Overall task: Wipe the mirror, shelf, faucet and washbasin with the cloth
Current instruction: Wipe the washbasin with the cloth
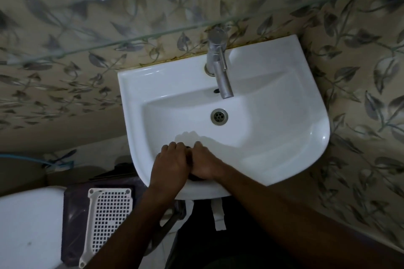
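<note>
Both hands meet at the washbasin's (284, 98) front rim: left hand (172, 162) and right hand (204, 165), fingers curled tight round a dark cloth (189, 148), barely visible between them, likely bunching it to scrub. Bowl holds nothing but the drain (219, 116); faucet (218, 65) at the back edge. Perforated white basket (109, 220) below left, contents unclear.

Both hands, left hand (171, 160) and right hand (204, 164), pressed together over a dark cloth (189, 160), probably, at white washbasin (273, 137) front rim, faucet (218, 61) behind
</note>
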